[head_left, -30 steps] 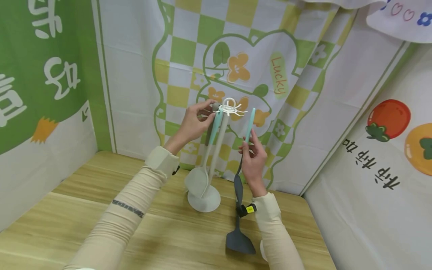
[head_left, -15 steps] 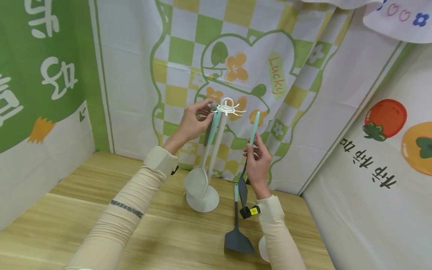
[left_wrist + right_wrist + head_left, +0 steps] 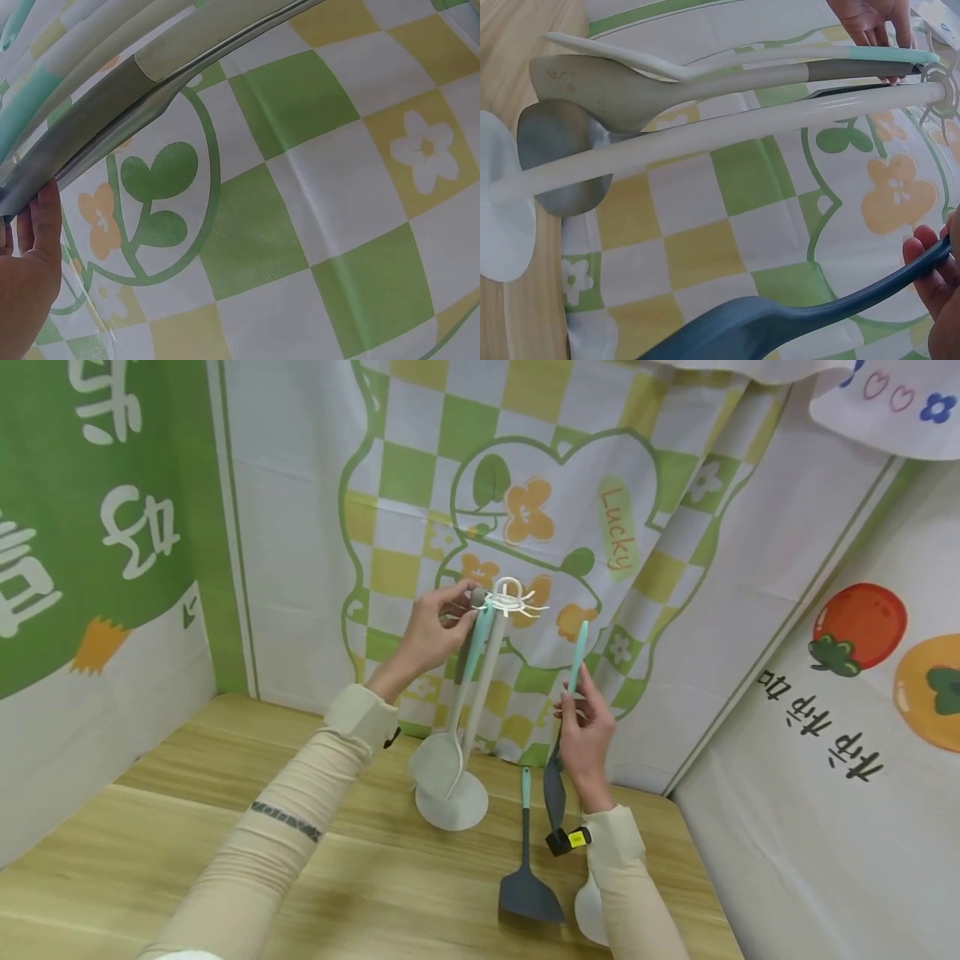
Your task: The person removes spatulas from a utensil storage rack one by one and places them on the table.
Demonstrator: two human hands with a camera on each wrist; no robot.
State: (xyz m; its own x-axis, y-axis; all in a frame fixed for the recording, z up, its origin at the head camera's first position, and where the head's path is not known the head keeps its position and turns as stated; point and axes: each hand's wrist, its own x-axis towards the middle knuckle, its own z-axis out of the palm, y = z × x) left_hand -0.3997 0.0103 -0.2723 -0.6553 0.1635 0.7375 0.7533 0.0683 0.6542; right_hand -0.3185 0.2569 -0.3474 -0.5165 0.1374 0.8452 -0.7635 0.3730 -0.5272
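The right hand (image 3: 587,727) grasps the dark utensil (image 3: 553,793) by its smooth mint handle, in the air to the right of the rack (image 3: 483,685) and apart from it. A black wrist camera (image 3: 558,842) just below the utensil's tip makes that end hard to read; the right wrist view shows a glossy curved neck widening into a head that the bottom edge cuts off, and the right edge crops the hand.

The left hand (image 3: 429,631) pinches the top of the beige turner's (image 3: 592,86) matte grey handle beside the rack's thin, curled white hooks. Whether it also touches the thin metal handle behind, I cannot tell. Next to the turner hang a pale utensil (image 3: 780,54) with a mint handle and a rounded grey head (image 3: 562,150), partly covered by the turner and pole. The rack has a straight white pole and a round base.

On the wood-grain table (image 3: 352,860) lies a dark spatula (image 3: 528,893), broad and flat, its handle mint. The right sleeve (image 3: 622,868) hides part of a rounded white thing (image 3: 591,910). Behind hangs a creased, checked curtain (image 3: 416,472).
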